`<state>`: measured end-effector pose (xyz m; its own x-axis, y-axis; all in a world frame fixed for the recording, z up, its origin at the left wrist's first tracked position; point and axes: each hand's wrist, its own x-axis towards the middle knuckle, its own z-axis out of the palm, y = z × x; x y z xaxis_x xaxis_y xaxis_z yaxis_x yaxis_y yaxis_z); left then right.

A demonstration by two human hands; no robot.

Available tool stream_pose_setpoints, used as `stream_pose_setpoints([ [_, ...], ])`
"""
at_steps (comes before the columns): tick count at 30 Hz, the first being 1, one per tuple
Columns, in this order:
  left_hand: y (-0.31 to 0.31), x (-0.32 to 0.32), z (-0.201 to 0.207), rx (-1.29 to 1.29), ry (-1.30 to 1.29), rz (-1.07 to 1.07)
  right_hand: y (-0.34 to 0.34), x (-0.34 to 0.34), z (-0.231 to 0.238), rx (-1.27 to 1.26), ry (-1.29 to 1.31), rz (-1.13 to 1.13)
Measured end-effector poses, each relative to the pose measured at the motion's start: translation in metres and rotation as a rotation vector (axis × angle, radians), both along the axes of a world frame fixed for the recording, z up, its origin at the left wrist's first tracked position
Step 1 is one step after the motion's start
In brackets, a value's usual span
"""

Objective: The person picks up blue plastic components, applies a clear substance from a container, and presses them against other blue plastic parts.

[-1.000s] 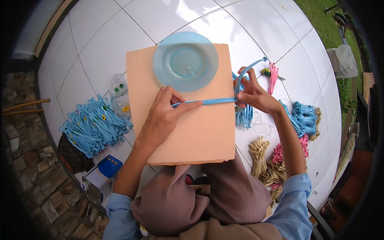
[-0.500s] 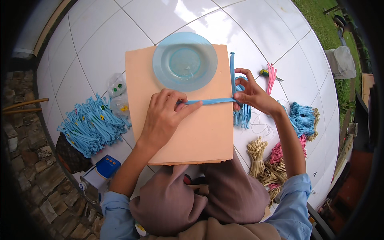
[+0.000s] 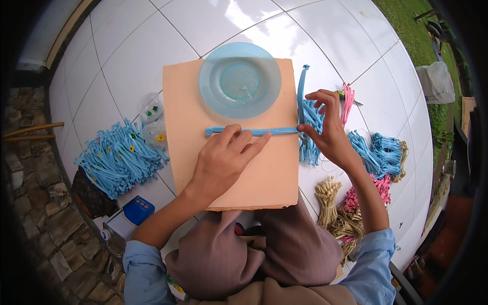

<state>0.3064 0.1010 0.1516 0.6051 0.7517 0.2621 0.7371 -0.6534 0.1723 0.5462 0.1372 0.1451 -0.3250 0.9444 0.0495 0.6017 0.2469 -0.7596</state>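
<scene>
Since earlier, right hand (image 3: 328, 127) pinches blue strip (image 3: 254, 131) upright; left hand (image 3: 223, 160) presses flat

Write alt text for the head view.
A left hand presses a blue strip flat on a peach board while the right hand bends its end upward. A blue plate sits above.

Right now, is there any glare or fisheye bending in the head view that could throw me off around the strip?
Head view: daylight glare patches on the white floor tiles at top; tile seams bow toward the rim, corners are black. The blue strip under the left hand is sharp and evenly lit; so are the right hand and blue plate.
</scene>
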Motion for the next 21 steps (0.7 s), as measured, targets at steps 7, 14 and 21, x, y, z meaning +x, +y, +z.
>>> stream_pose_setpoints([
  [7,0.001,-0.004,0.000,-0.067,0.002,-0.006,0.005,-0.016,0.028,0.246,-0.400,0.154],
  [14,0.002,-0.004,0.002,-0.097,-0.021,-0.030,0.030,-0.039,0.028,0.437,-0.487,0.207],
  [21,0.001,-0.005,0.001,-0.121,-0.035,-0.012,0.042,-0.049,0.018,0.551,-0.484,0.273],
])
